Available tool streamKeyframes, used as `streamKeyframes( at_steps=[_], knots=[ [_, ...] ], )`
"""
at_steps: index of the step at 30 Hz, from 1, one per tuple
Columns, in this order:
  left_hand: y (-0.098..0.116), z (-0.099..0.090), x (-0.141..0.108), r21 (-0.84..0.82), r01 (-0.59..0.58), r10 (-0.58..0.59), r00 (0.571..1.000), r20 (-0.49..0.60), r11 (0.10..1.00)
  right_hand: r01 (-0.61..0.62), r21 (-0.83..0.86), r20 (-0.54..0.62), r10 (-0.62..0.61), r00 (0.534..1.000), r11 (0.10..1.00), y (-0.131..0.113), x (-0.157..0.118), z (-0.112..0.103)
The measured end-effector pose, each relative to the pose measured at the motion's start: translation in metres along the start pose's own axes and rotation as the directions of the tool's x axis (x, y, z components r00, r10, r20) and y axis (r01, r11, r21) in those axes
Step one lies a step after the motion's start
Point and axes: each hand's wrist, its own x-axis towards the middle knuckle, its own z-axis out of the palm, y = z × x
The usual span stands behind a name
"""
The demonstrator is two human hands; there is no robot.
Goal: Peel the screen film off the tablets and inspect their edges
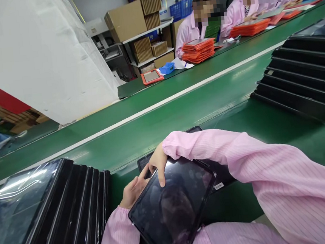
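A black tablet-like panel with a glossy screen (170, 212) is tilted in front of my body, its face reflecting a head shape. My right hand (159, 162) reaches across and grips its upper left corner, thumb pressed on the glass and fingers behind the edge. Beside the panel's left edge is my left hand (136, 190), its visible fingers stretched towards the right hand; part of it is hidden behind the panel. Under the panel and my right sleeve, another dark flat device (223, 169) lies on the green surface, with a small white label (218, 186).
Leaning black panels (73, 205) stand at the left, and another black stack (300, 75) rises at the right. A green conveyor belt (161, 103) runs across. Beyond it sit co-workers in pink (189, 32), orange-sleeved stacks (198, 51) and a blue tray (167, 68). A white wrapped pillar (51, 52) stands left.
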Motion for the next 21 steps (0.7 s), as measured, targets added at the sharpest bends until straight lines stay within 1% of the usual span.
streamKeyframes(
  at_steps=[1, 3, 4, 5, 7, 9, 10, 12, 13, 14, 15, 17, 18, 20, 21],
  knots=[
    [-0.001, 0.004, -0.002, -0.037, -0.023, 0.023, 1.0, -0.004, 0.999, -0.039, -0.01, 0.064, 0.04, 0.997, 0.999, -0.001, -0.002, -0.002],
    [-0.001, 0.011, -0.007, -0.101, -0.064, 0.06, 0.997, -0.042, 0.993, -0.122, -0.046, 0.202, 0.129, 0.971, 0.991, 0.0, -0.011, -0.01],
    [-0.001, 0.014, -0.01, -0.124, -0.094, 0.086, 0.994, -0.072, 0.988, -0.135, -0.037, 0.213, 0.14, 0.967, 0.99, 0.003, -0.019, -0.016],
    [-0.001, 0.016, -0.013, -0.138, -0.144, 0.129, 0.986, -0.11, 0.98, -0.137, -0.011, 0.194, 0.136, 0.972, 0.991, 0.008, -0.028, -0.022],
    [-0.003, 0.021, -0.017, -0.133, -0.284, 0.257, 0.948, -0.188, 0.95, -0.115, 0.079, 0.08, 0.109, 0.991, 0.99, 0.023, -0.05, -0.032],
    [-0.011, 0.028, -0.018, -0.126, -0.433, 0.399, 0.888, -0.23, 0.892, -0.074, 0.187, -0.09, 0.092, 0.992, 0.98, 0.04, -0.075, -0.035],
    [-0.017, 0.033, -0.016, -0.129, -0.485, 0.45, 0.863, -0.231, 0.865, -0.052, 0.235, -0.175, 0.094, 0.98, 0.971, 0.048, -0.086, -0.033],
    [-0.029, 0.047, -0.009, -0.129, -0.539, 0.502, 0.832, -0.235, 0.833, -0.012, 0.305, -0.322, 0.115, 0.94, 0.952, 0.057, -0.105, -0.023],
    [-0.035, 0.055, -0.004, -0.102, -0.539, 0.499, 0.824, -0.267, 0.836, 0.005, 0.324, -0.383, 0.126, 0.915, 0.946, 0.059, -0.112, -0.015],
    [-0.039, 0.063, 0.001, -0.055, -0.531, 0.486, 0.808, -0.332, 0.845, 0.022, 0.333, -0.435, 0.132, 0.891, 0.943, 0.058, -0.118, -0.007],
    [-0.041, 0.072, 0.006, -0.006, -0.505, 0.46, 0.79, -0.406, 0.863, 0.038, 0.334, -0.481, 0.136, 0.866, 0.942, 0.055, -0.123, 0.001],
    [-0.043, 0.088, 0.013, 0.065, -0.441, 0.401, 0.735, -0.547, 0.895, 0.056, 0.328, -0.559, 0.146, 0.816, 0.943, 0.044, -0.13, 0.014],
    [-0.042, 0.094, 0.015, 0.077, -0.402, 0.368, 0.723, -0.585, 0.913, 0.055, 0.33, -0.59, 0.16, 0.791, 0.942, 0.038, -0.132, 0.019],
    [-0.039, 0.097, 0.017, 0.083, -0.332, 0.312, 0.73, -0.609, 0.94, 0.048, 0.355, -0.624, 0.199, 0.756, 0.934, 0.026, -0.14, 0.024],
    [-0.038, 0.092, 0.017, 0.091, -0.3, 0.293, 0.746, -0.598, 0.95, 0.054, 0.378, -0.627, 0.213, 0.749, 0.924, 0.021, -0.146, 0.025]
  ],
)
